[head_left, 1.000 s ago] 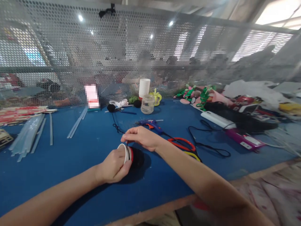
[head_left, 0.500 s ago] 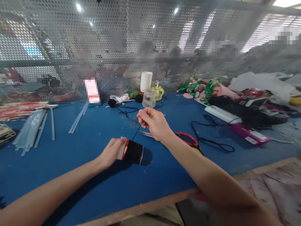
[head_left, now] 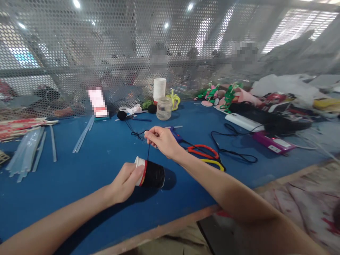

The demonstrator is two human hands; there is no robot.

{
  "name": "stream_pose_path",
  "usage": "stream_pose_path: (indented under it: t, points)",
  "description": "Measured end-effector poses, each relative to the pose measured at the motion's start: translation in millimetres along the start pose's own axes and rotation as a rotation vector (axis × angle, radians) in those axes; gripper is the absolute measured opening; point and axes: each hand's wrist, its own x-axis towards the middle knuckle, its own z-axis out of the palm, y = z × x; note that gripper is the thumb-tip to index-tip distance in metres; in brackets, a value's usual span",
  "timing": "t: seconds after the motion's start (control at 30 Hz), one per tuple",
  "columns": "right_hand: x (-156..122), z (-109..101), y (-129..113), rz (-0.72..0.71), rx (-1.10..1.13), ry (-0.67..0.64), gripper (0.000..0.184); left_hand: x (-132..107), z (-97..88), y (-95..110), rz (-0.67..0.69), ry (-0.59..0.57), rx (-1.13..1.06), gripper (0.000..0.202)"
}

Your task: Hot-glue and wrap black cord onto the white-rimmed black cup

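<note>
My left hand (head_left: 124, 180) is closed around the white rim end of a paper cup (head_left: 154, 174), which lies tilted on its side just over the table. Black yarn covers most of the cup's wall, and a red band shows near the rim. My right hand (head_left: 163, 141) pinches a strand of black yarn (head_left: 148, 150) that runs down to the cup beside the red band. More of the black yarn trails behind the fingers toward a dark ball (head_left: 122, 115) at the back. Scissors with red and yellow handles (head_left: 203, 151) lie partly hidden behind my right forearm.
On the blue table (head_left: 87, 184) stand a glass jar (head_left: 164, 109) and stacked paper cups (head_left: 159, 89). Glue sticks (head_left: 25, 152) lie at left. A white power strip (head_left: 244, 122), a purple box (head_left: 273, 142) and cables lie at right. A perforated metal screen (head_left: 119, 46) rises behind.
My right hand has moved left and slightly down, and the strand now runs nearly straight down to the cup. The cup has turned a little in my left hand, showing its rim. The view has shifted.
</note>
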Motion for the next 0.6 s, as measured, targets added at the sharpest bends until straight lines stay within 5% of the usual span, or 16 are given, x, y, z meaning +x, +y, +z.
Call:
stream_pose_path:
  t: [0.6]
  points:
    - [-7, 12, 2, 0.126, -0.149, -0.239, 0.018, -3, -4.0, 3, 0.408, 0.069, 0.132, 0.036]
